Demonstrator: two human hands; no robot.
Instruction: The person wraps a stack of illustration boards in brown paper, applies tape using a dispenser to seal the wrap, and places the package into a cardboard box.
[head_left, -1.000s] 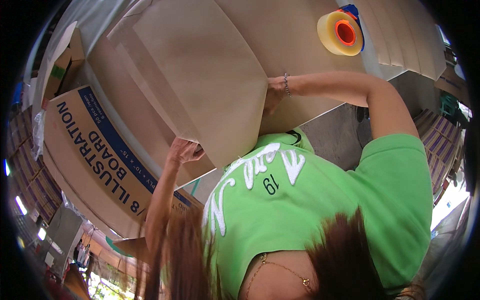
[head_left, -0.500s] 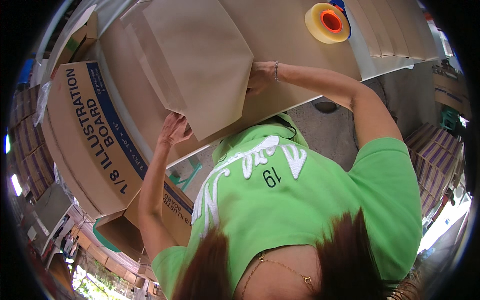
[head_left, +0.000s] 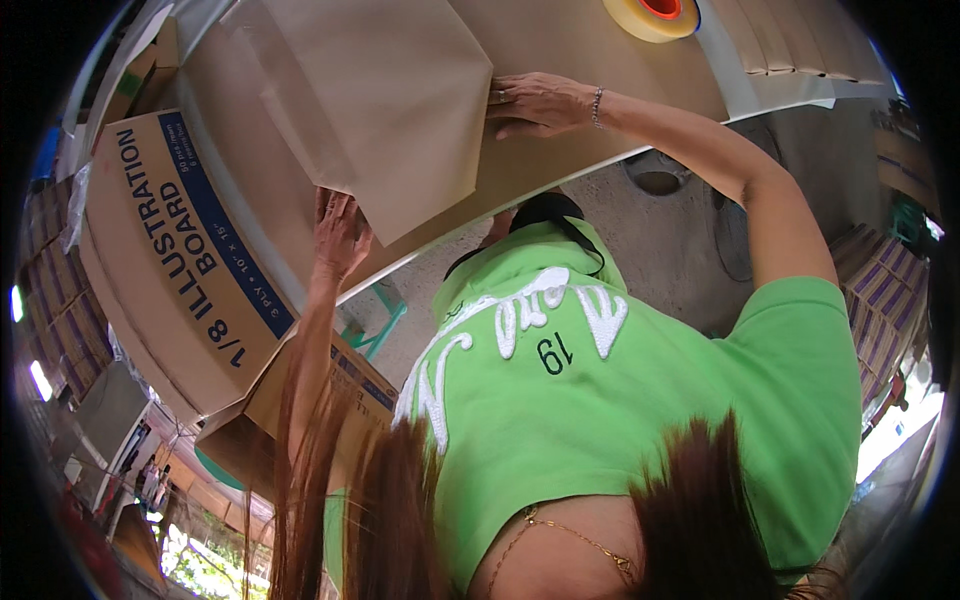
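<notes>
Your left forearm reaches up from the lower edge, the left hand [head_left: 342, 238] at the near left corner of a brown paper-wrapped packet [head_left: 385, 120], fingers pointing away from you; whether its grip pinches anything, you cannot tell. Your right arm bends at the elbow and comes in from the right, the right hand [head_left: 545, 103] palm down, fingers stretched leftward to the packet's right edge, thumb apart, its grip open. The packet lies on the brown-covered tabletop [head_left: 585, 155] between your hands. Its long left edge slants from upper left toward you and rightward; its far end is out of view.
</notes>
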